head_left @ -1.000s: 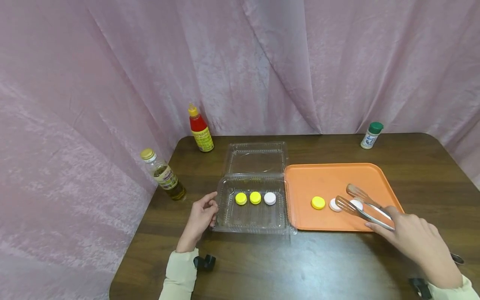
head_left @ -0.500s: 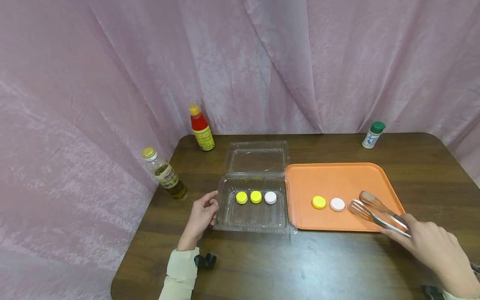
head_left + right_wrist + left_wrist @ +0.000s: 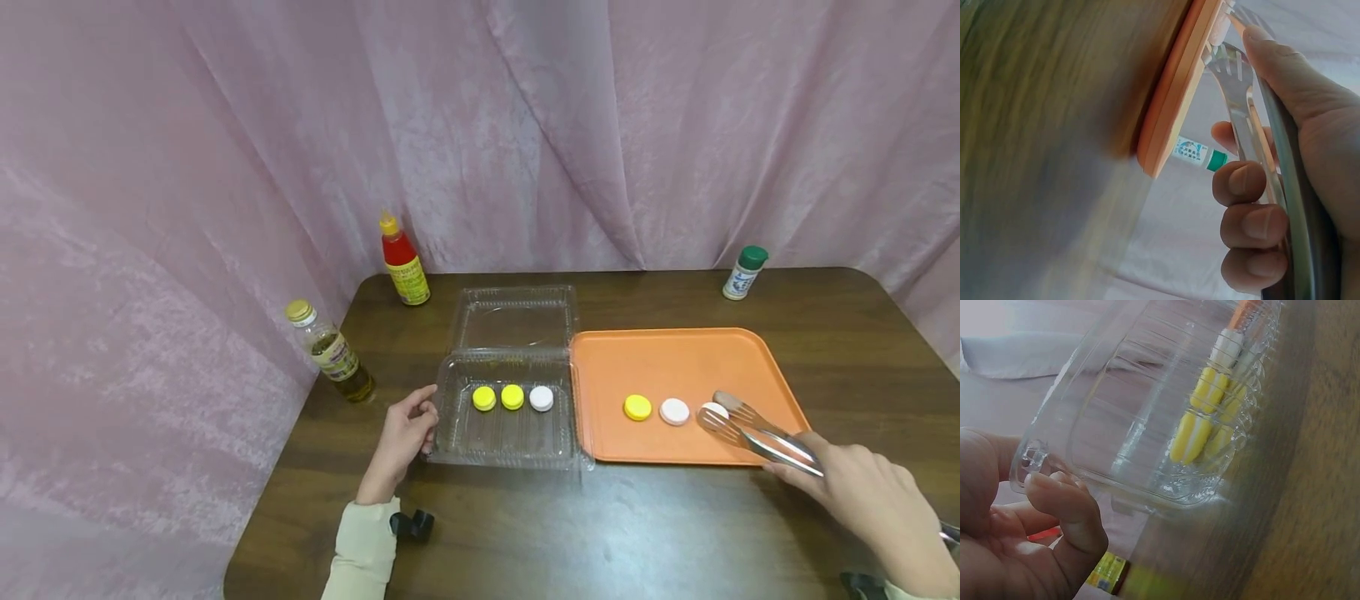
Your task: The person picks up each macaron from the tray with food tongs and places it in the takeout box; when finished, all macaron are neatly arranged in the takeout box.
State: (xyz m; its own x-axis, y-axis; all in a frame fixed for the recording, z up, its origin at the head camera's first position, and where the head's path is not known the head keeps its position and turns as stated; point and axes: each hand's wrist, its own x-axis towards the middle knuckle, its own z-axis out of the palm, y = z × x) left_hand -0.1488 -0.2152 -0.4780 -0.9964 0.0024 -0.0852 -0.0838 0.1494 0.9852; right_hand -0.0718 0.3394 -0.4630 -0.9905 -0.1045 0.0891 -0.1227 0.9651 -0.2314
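My left hand (image 3: 406, 435) pinches the left rim of a clear plastic clamshell box (image 3: 502, 437), its lid (image 3: 516, 321) laid back. Inside sit two yellow macarons (image 3: 512, 397) and a white macaron (image 3: 541, 398) in a row. My right hand (image 3: 862, 492) grips metal tongs (image 3: 780, 446) over the front of an orange tray (image 3: 660, 354). The tongs' ends lie on either side of a white macaron (image 3: 715, 410), partly hidden; whether they touch it I cannot tell. Left of it on the tray are another white macaron (image 3: 674, 412) and a yellow macaron (image 3: 637, 407).
An oil bottle (image 3: 335, 358) stands at the table's left edge, with a red sauce bottle (image 3: 405, 267) behind it. A green-capped shaker (image 3: 745, 272) stands at the back right. The box's right side meets the tray. A pink curtain (image 3: 480, 150) hangs behind the brown table (image 3: 570, 533).
The tongs have moved right, from between the two white macarons to the rightmost one, and their ends have drawn closer together. My left hand stays at the box.
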